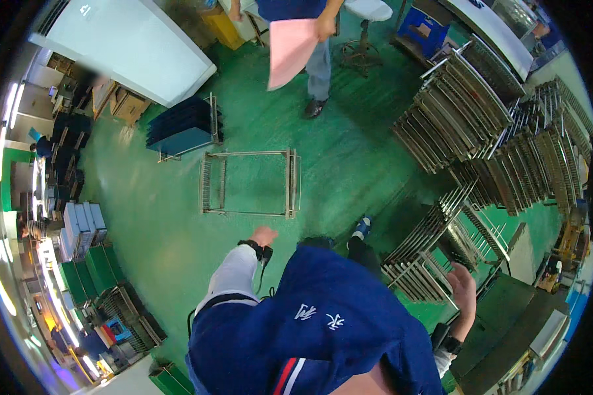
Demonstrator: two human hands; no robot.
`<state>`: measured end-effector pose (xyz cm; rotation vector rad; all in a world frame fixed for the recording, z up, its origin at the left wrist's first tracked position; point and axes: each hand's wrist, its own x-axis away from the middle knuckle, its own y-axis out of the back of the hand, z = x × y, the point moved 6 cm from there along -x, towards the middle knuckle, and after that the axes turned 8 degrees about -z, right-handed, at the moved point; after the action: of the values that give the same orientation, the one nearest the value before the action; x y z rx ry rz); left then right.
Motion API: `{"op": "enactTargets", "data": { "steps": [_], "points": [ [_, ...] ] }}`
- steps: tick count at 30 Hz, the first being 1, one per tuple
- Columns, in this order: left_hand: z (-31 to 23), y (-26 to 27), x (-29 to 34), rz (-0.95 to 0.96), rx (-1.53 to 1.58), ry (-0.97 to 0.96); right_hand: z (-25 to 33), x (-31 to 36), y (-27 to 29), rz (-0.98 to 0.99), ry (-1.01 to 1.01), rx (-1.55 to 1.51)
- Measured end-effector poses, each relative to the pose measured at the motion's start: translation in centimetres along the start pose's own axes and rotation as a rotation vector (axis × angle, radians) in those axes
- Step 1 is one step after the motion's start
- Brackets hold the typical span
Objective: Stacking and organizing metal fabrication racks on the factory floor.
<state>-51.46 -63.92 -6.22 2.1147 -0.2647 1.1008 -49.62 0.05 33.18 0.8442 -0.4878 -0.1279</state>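
My left hand (264, 236) swings out in front of me over the green floor, fingers curled, with nothing in it; a dark strap sits on its wrist. My right hand (464, 289) reaches to the edge of a leaning metal wire rack (420, 253) at my right side. Its fingers lie against the rack's frame, and their grip is hidden. An empty metal rack frame (250, 183) lies flat on the floor a step ahead of my left hand. My blue shirt fills the lower middle of the view.
Several metal racks (481, 112) lean in stacks along the right. A cart of dark blue trays (184, 125) stands left of the empty frame. Another person (319, 72) stands ahead holding a pink sheet (288, 49). Green crates (92, 273) line the left; a white table (128, 46) lies beyond.
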Motion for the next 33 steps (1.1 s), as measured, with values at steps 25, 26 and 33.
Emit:
{"op": "enactTargets", "data": {
  "steps": [25,26,33],
  "points": [
    [-11.2,-5.9,6.0,0.075,0.504,-0.228,-10.6,-24.3,11.3,0.01,0.056,0.141],
    [-10.5,-5.8,7.0,0.046,0.534,-0.214,-6.7,-25.7,10.3,0.03,0.046,0.182],
    [1.1,-8.5,8.7,-0.314,0.715,0.017,15.6,-34.2,-1.6,0.25,0.443,0.402]
  ]
}}
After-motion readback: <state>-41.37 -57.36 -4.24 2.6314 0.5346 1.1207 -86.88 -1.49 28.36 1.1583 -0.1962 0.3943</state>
